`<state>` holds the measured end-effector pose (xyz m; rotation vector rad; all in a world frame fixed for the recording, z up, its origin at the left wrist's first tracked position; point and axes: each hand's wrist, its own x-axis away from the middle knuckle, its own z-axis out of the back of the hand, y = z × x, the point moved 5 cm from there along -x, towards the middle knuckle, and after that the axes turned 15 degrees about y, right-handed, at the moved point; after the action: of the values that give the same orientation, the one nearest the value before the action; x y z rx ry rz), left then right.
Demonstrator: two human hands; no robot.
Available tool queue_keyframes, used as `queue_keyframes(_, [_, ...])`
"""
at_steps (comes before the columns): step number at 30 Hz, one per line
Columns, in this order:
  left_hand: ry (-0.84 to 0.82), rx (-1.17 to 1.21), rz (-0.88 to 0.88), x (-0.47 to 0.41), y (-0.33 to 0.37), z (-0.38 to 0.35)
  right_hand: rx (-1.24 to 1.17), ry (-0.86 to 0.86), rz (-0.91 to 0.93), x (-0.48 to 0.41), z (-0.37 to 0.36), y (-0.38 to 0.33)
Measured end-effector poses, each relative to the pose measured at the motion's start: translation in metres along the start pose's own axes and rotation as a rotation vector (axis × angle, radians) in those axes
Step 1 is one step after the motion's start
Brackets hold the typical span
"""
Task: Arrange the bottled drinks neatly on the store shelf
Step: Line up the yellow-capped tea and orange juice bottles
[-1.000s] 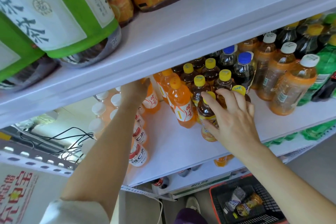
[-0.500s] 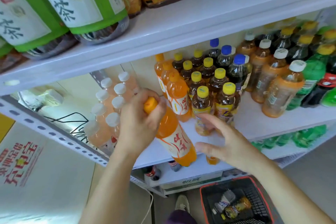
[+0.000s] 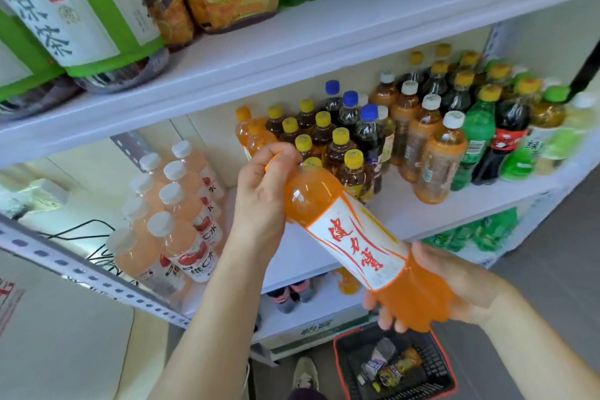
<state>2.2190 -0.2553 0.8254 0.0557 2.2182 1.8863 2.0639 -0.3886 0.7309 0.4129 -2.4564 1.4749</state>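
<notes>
The orange bottle (image 3: 350, 237), lifted off the shelf (image 3: 422, 214), now tilts before it, our left hand (image 3: 263, 198) gripping its neck and our right hand (image 3: 454, 286) newly curled under its base, so we can re-place it.

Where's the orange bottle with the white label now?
The orange bottle is tilted mid-view before the middle shelf; left hand grips its neck, right hand holds its base.

You're in shop: white shelves (image 3: 324, 39) packed with sorted rows of bottled drinks (image 3: 435, 166), red-rimmed shopping basket (image 3: 436, 370) on floor (image 3: 552, 269) below you.
</notes>
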Motion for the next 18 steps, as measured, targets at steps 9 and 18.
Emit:
queue_keyframes(9, [0.001, -0.338, -0.002, -0.018, -0.013, 0.006, 0.103, 0.33, 0.287, 0.019, 0.013, -0.007])
queue_keyframes(18, [-0.061, -0.911, 0.104, -0.021, -0.045, 0.031, 0.373, 0.577, 0.438, 0.032, 0.025, -0.01])
